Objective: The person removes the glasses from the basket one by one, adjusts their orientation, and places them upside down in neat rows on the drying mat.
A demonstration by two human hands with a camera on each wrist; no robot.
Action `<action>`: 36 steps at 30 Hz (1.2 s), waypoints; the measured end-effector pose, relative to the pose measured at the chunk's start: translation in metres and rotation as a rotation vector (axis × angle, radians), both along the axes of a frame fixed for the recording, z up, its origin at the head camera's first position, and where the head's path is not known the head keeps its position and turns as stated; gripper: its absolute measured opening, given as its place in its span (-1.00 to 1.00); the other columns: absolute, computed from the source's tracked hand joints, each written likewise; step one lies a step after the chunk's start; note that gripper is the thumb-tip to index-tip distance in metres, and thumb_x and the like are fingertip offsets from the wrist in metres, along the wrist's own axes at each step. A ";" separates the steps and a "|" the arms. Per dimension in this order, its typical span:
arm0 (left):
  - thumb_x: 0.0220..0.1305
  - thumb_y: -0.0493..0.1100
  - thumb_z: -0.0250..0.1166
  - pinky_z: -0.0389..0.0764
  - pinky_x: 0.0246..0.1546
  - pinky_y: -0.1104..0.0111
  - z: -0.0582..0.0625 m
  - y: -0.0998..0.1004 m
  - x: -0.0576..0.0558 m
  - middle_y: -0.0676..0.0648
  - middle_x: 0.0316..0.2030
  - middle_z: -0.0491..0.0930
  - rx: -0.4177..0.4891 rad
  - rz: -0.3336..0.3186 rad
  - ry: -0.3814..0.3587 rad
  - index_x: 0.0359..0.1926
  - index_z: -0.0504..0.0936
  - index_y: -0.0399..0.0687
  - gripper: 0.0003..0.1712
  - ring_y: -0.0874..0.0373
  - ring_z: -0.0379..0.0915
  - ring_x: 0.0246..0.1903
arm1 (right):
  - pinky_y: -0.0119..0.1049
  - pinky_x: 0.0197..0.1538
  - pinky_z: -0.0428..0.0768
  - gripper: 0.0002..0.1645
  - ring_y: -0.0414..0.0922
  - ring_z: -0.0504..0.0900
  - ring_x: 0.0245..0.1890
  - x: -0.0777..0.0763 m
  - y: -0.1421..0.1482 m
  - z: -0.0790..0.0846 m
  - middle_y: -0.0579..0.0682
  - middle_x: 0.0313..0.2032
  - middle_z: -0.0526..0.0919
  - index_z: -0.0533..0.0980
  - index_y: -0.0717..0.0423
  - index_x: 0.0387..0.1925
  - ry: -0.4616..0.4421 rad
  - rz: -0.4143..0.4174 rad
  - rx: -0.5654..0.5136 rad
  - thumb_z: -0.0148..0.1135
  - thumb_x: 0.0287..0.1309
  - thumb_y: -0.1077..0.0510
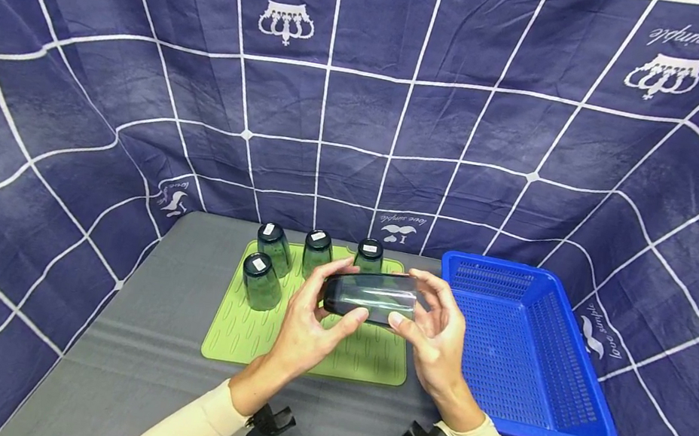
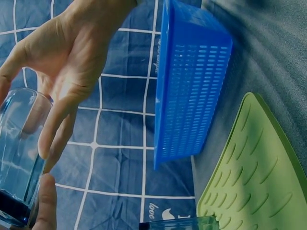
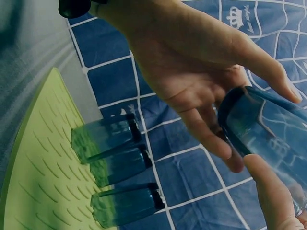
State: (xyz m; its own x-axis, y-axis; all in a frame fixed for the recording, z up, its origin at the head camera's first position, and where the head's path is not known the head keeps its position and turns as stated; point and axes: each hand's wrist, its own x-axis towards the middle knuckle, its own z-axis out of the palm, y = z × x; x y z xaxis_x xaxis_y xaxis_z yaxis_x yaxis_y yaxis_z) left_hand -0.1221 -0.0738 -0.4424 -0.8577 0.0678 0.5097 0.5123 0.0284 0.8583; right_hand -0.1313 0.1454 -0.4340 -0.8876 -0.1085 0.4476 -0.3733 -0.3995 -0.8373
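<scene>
A dark-tinted drinking glass (image 1: 371,298) lies sideways in the air above the mat, its thick dark base toward the left. My left hand (image 1: 315,315) grips the base end, with the thumb along the near side. At the other end my right hand (image 1: 439,331) holds the rim between thumb and fingers. The left wrist view shows the clear walls of the glass (image 2: 19,139); the right wrist view shows its dark base end (image 3: 235,108) in the left hand. Behind and left of the hands, several similar glasses (image 1: 262,284) stand upside down on a green mat (image 1: 234,341).
A blue perforated plastic basket (image 1: 505,364) stands right of the mat. The grey tabletop (image 1: 132,336) runs under both, and a dark blue cloth (image 1: 366,114) with white grid lines surrounds it. White labels (image 1: 319,236) mark the bases of the standing glasses.
</scene>
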 end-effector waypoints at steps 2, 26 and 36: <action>0.42 -0.36 0.59 0.93 0.11 0.32 0.000 0.001 0.000 -0.21 0.46 0.68 0.011 -0.009 0.005 0.65 0.51 -0.07 -0.14 0.16 0.73 0.26 | -0.34 0.06 0.92 -0.13 -0.10 0.87 0.23 0.000 -0.001 0.000 -0.01 0.35 0.78 0.50 0.20 0.50 0.008 0.004 -0.006 0.28 0.14 0.62; 0.35 -0.48 0.61 0.88 0.23 0.37 0.001 -0.001 0.000 -0.35 0.36 0.69 0.059 -0.018 0.022 0.50 0.55 -0.33 -0.25 0.20 0.75 0.20 | -0.26 0.16 0.93 -0.13 -0.09 0.80 0.30 -0.004 0.000 -0.006 0.03 0.41 0.71 0.41 0.24 0.57 0.027 0.078 -0.004 0.24 0.22 0.58; 0.32 -0.52 0.62 0.86 0.24 0.40 -0.002 -0.007 0.000 -0.37 0.34 0.69 0.081 -0.020 0.039 0.47 0.58 -0.32 -0.26 0.20 0.74 0.20 | -0.24 0.33 0.87 -0.24 -0.06 0.79 0.38 -0.009 0.004 -0.007 0.09 0.49 0.64 0.41 0.17 0.56 0.036 0.164 0.015 0.19 0.38 0.52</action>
